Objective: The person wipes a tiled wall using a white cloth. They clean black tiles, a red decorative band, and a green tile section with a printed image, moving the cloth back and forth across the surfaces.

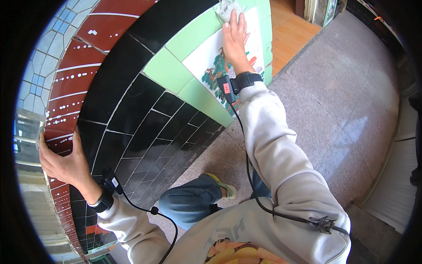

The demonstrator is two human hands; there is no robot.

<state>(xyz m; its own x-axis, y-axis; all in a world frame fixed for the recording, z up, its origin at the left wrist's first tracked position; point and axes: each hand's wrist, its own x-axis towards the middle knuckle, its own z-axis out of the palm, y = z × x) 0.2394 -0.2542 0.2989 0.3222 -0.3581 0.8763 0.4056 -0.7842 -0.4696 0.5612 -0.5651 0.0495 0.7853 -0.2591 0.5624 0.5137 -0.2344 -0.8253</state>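
My left hand (66, 161) spans the dark red tile trim (66, 112) of a windowsill, thumb on one edge and fingers on the other. My right hand (234, 43) lies with spread fingers over a grey-white crumpled cloth (229, 10) and a white picture tile (207, 62) with a painted green tree. Pale green tiles (188, 36) frame the picture. Black wall tiles (128, 95) with light joints lie between the hands. Each wrist wears a black strap with a small cabled device. Part of the cloth is hidden under the right fingertips.
Window glass (28, 198) runs along the left, past the trim. A doorway with an orange-brown tiled floor (290, 29) opens at the top. Grey stone paving (329, 92) stretches along the right. A ridged light grey panel (394, 184) stands at the lower right.
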